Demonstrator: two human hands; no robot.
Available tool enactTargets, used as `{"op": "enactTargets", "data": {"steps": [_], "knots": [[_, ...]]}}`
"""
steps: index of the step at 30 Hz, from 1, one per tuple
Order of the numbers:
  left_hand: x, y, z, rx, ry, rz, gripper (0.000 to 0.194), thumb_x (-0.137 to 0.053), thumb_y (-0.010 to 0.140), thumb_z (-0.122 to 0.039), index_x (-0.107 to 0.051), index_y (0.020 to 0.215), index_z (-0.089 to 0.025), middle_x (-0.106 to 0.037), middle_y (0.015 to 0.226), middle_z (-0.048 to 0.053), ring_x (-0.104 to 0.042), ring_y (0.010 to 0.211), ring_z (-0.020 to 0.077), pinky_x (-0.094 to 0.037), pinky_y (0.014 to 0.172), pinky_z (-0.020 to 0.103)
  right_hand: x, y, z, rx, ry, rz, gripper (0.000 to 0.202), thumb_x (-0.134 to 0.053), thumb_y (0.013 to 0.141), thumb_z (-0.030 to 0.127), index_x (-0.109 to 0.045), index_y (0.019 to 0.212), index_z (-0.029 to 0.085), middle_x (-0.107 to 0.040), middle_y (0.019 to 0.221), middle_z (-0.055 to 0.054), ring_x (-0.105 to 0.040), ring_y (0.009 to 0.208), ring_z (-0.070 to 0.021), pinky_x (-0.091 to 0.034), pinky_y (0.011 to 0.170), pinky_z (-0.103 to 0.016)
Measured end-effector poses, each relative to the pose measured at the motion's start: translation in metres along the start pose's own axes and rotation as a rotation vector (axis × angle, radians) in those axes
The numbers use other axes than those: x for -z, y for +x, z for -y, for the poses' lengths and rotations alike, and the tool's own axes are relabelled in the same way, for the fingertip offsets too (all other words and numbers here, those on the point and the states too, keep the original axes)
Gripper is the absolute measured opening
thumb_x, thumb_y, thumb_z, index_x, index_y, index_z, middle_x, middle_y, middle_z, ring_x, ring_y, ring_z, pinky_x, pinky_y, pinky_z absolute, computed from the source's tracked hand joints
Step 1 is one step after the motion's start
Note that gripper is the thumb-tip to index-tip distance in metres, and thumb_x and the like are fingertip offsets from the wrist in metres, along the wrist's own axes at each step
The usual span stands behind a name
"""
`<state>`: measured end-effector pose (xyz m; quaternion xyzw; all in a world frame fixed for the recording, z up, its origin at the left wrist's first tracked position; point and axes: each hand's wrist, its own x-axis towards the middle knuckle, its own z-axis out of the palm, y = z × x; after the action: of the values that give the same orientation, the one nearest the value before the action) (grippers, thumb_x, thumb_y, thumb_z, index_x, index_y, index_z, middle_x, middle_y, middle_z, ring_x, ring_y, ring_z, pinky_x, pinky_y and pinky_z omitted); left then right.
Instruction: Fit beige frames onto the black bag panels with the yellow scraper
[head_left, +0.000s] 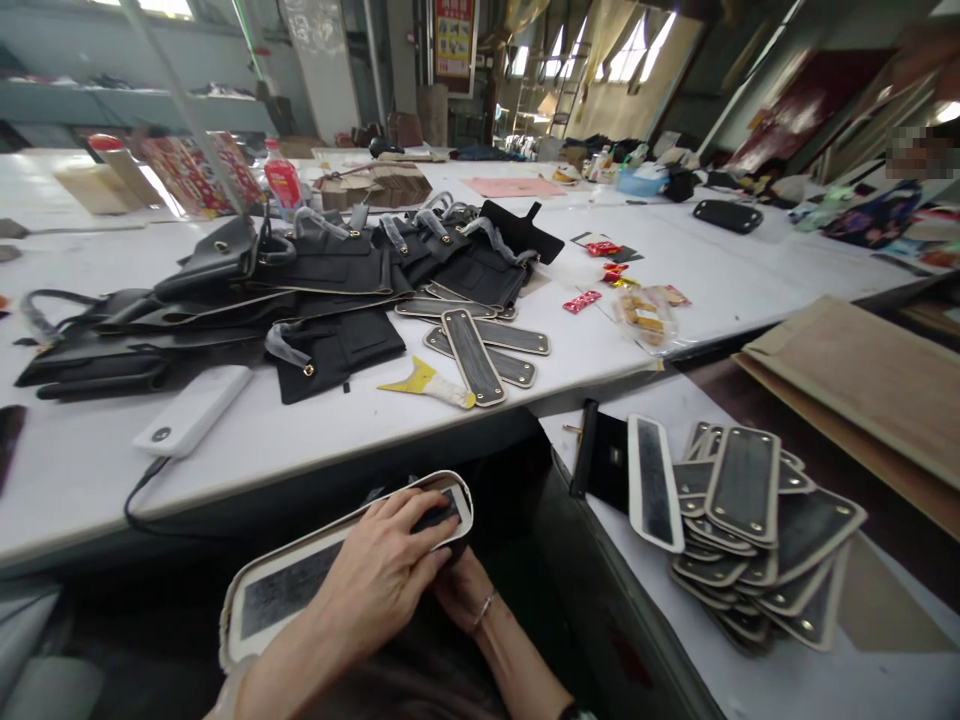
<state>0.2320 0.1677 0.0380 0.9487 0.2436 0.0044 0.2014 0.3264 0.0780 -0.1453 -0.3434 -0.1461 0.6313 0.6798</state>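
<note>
A long, rounded bag base (289,590) with a dark centre panel and a pale rim lies tilted over my lap. My left hand (397,550) is closed over its far right end, the fingers bent on the panel and the thumb at the rim. Under that same end my right hand (461,590) grips the edge from below; most of its fingers are hidden. Dark material hangs beneath the rim, largely in shadow. To the right, a loose pale-edged panel (656,485) lies beside a pile of riveted base panels (742,485).
Black handbags (330,265) are heaped on the white table (315,440), near more riveted panels (480,360) and a yellow-and-white tool (427,382). A cabled white power bank (195,410) lies left. Snack packets (645,315) and brown cardboard (862,390) are at right. Another person is partly visible far right.
</note>
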Motion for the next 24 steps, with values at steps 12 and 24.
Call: {"op": "enactTargets", "data": {"steps": [12, 24], "knots": [[0.002, -0.009, -0.003, 0.018, -0.062, 0.015, 0.04, -0.044, 0.094, -0.037, -0.054, 0.131, -0.026, -0.053, 0.14, 0.002, -0.045, 0.131, 0.0257, -0.04, 0.109, 0.046, 0.002, 0.004, 0.02, -0.082, -0.235, -0.193, 0.042, -0.072, 0.065, 0.06, -0.067, 0.087, 0.025, -0.07, 0.096, -0.003, -0.066, 0.095, -0.0256, -0.052, 0.084, -0.041], [0.003, -0.017, 0.006, 0.003, -0.275, -0.062, 0.035, -0.037, 0.098, -0.032, -0.055, 0.127, -0.025, -0.055, 0.137, 0.002, -0.05, 0.127, 0.0179, -0.041, 0.108, 0.035, -0.088, -0.002, 0.168, 0.027, -1.759, -0.13, 0.023, -0.049, 0.088, 0.033, -0.064, 0.08, 0.017, -0.065, 0.069, -0.008, -0.06, 0.07, -0.0224, -0.033, 0.063, -0.031]]}}
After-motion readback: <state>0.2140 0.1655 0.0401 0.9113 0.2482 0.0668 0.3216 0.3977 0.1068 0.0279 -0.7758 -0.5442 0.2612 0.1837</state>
